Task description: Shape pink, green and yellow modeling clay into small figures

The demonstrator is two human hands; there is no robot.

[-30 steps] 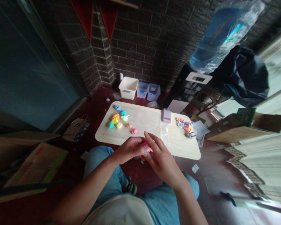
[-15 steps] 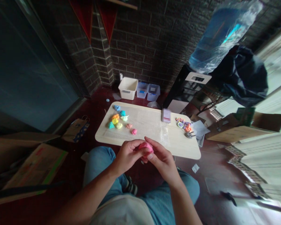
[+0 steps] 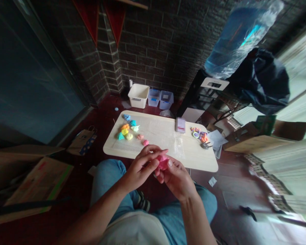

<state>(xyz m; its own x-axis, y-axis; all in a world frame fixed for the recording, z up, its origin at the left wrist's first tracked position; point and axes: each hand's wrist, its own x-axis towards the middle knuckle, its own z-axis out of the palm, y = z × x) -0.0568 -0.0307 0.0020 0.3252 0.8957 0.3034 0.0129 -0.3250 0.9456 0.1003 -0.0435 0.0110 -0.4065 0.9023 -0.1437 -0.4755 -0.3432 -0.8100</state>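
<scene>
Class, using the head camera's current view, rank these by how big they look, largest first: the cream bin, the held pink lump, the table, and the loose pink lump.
1. Table
2. Cream bin
3. Held pink lump, partly covered by fingers
4. Loose pink lump

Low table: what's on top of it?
Left side: coloured clay lumps, bubble wrap. Far edge: pale flat item, face blurred. Right end: small coloured pieces. Left hand and right hand, around pink clay, hide some of the low table; can't tell what's behind.

Lump pink; tbl pale; btl blue; bag brn w/ dotted blue.
</scene>
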